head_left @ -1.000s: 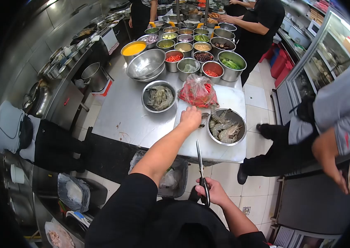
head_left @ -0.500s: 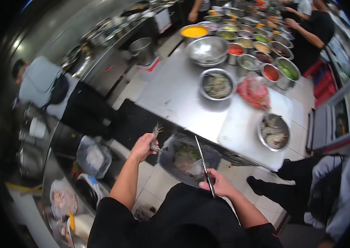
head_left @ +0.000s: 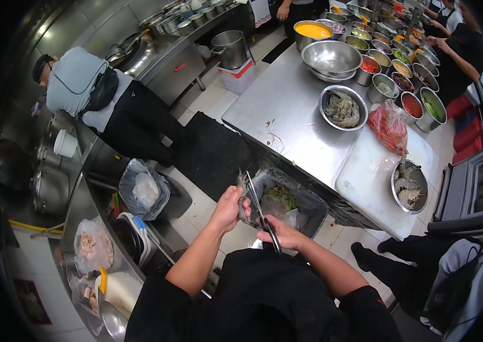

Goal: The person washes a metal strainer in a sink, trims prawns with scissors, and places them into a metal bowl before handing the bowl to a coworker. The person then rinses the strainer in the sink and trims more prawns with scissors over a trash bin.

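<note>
My left hand (head_left: 229, 208) is closed around a raw grey prawn (head_left: 242, 198), whose head end points up and away from me. My right hand (head_left: 282, 233) grips a pair of scissors (head_left: 270, 226) with dark handles. Their long blades lie right beside the prawn, close to its head end; whether they touch it I cannot tell. Below and just beyond both hands is a lined waste bin (head_left: 322, 215) holding green scraps and a clear plastic bag. On the steel table stand a bowl (head_left: 325, 121) of raw prawns and, farther right, another bowl (head_left: 394, 191) with prawns.
The steel table (head_left: 287, 119) carries a white cutting board (head_left: 367, 171), a red-and-clear plastic bag (head_left: 388, 126), empty steel bowls (head_left: 333, 57) and several ingredient pots. A person (head_left: 82, 85) bends over the left counter. Another person's legs (head_left: 407, 262) are close on my right. A second bin (head_left: 145, 194) stands left.
My hands have come together, bringing the scissors' blades up beside the prawn. The camera view has shifted, so the table and bowls appear farther right.
</note>
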A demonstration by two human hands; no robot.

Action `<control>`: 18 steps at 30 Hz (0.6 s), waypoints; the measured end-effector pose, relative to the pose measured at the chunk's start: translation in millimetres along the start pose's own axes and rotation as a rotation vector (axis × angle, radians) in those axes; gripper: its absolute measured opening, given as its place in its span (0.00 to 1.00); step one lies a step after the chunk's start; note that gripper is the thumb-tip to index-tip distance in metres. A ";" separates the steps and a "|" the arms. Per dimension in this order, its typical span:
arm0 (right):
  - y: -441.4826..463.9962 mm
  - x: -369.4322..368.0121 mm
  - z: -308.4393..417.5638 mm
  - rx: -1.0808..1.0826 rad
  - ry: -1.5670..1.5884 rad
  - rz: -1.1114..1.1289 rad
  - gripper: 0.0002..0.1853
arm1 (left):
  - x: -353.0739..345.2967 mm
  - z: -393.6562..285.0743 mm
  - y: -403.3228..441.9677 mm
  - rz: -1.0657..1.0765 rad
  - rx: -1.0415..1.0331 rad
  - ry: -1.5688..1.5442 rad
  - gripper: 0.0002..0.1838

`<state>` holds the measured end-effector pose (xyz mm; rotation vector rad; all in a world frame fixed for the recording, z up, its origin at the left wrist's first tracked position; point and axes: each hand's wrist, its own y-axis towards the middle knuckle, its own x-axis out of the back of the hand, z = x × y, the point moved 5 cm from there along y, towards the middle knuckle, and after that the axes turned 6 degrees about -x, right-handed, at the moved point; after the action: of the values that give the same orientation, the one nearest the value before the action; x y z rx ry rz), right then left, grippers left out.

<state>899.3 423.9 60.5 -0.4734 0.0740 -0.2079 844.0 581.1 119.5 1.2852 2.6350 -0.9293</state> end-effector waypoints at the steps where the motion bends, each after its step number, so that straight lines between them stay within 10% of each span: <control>1: 1.9 0.5 0.2 -0.025 -0.020 0.006 0.42 | -2.4 0.8 -0.8 0.008 0.008 0.011 0.10; 11: -11.2 2.9 -13.3 -0.168 0.306 -0.057 0.35 | -2.9 1.8 9.1 0.076 -0.052 0.133 0.09; 18: -49.2 19.3 -20.5 -0.059 0.125 -0.091 0.41 | -6.6 -21.5 16.5 0.105 -0.687 1.355 0.12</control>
<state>906.9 367.8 64.5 -0.5228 0.1815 -0.3254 864.6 596.0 131.0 2.1489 2.9617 1.2682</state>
